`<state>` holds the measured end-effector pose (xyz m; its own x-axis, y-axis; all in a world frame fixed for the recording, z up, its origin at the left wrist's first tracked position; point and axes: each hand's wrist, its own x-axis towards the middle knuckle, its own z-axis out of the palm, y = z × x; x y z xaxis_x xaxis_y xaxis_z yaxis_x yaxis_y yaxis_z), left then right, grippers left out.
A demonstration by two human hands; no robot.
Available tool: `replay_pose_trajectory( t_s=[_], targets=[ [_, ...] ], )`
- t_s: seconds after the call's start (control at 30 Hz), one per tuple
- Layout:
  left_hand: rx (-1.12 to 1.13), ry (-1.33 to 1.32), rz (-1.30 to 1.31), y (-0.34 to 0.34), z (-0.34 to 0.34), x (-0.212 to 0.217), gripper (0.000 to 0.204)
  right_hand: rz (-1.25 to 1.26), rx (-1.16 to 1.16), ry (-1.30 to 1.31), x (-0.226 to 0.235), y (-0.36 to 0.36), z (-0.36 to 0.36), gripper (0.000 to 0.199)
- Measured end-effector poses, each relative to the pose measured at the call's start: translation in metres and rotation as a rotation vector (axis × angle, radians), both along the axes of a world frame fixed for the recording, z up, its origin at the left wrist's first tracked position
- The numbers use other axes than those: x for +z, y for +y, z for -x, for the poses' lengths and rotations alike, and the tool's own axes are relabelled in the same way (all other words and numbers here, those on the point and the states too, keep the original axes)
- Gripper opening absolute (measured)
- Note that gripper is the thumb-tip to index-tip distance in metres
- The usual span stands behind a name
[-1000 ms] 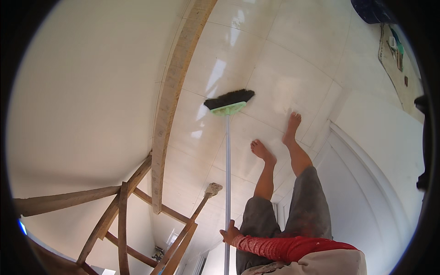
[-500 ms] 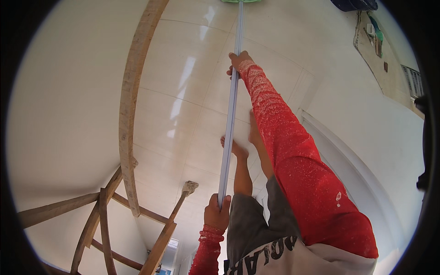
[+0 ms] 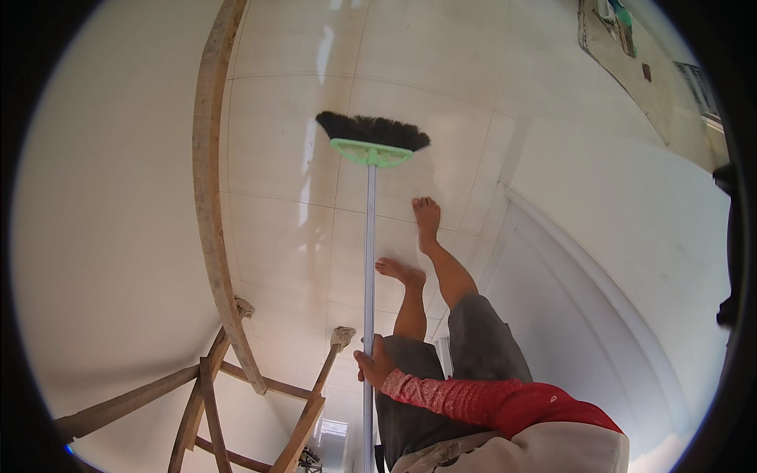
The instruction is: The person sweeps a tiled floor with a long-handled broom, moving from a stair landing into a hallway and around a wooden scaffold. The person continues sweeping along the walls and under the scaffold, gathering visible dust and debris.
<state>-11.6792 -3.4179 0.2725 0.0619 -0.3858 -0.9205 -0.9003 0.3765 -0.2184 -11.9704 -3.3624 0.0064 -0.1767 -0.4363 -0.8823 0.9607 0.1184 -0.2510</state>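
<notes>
**Broom (image 3: 371, 244) Held by Right Hand (image 3: 377, 364); Left Hand Out of View**

Well left of the right hand, a long wooden beam (image 3: 208, 158) extends forward. Its near end meets a wooden trestle (image 3: 211, 410); timber ends wrapped in cloth (image 3: 342, 337) show left of the hand, one of them near the pole. Directly ahead of the hand, the broom's black bristles (image 3: 372, 128) and green block (image 3: 378, 152) lie over the tiled floor (image 3: 276, 134); bristle contact cannot be confirmed. The right hand is closed around the pole, fingers curled. The left hand's opening and hold cannot be told. Bare feet (image 3: 426, 217) stand ahead and right of the hand; a white door (image 3: 583, 299) is farther right.

Hazards, as judged:
- Pole or block may catch the trestle — cause: a wide leftward swing.
- Pole may knock the nearer foot — cause: a rightward swing.
- Feet may slip — cause: glossy tiles.

Count: one beam, one trestle, two wrapped ends, one broom, one visible hand, two feet, one door.
</notes>
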Motion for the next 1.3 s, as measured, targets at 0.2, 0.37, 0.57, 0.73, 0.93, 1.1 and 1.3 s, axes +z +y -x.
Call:
replay_pose_trajectory(
  t_s=[0.2, 0.37, 0.57, 0.73, 0.93, 1.1, 1.3],
  targets=[
    [-0.014, 0.572, -0.217, -0.01, 0.272, -0.218, 0.049, -0.488, -0.18, 0.479, -0.144, 0.059, 0.345, 0.049],
    [0.227, 0.593, -0.538, 0.023, 0.415, -0.299, 0.045, -0.727, 0.162, 0.352, -0.182, 0.11, 0.445, 0.045],
    [0.111, 0.667, -0.383, -0.024, 0.183, -0.239, 0.042, -0.635, 0.019, 0.379, -0.194, 0.072, 0.22, 0.052],
    [0.363, 0.063, -0.043, -0.084, -0.133, -0.093, 0.044, -0.418, 0.105, -0.098, -0.079, -0.03, -0.14, 0.064],
    [0.135, 0.036, -0.05, -0.073, -0.273, 0.013, 0.035, -0.27, 0.112, -0.161, 0.012, -0.053, -0.281, 0.052],
    [0.129, 0.381, -0.154, -0.068, -0.096, -0.11, 0.045, -0.355, -0.092, 0.437, -0.077, 0.028, -0.081, 0.047],
    [0.037, 0.65, -0.398, -0.039, 0.055, -0.214, 0.049, -0.747, 0.012, 0.382, -0.184, 0.133, 0.147, 0.058]
  ],
)
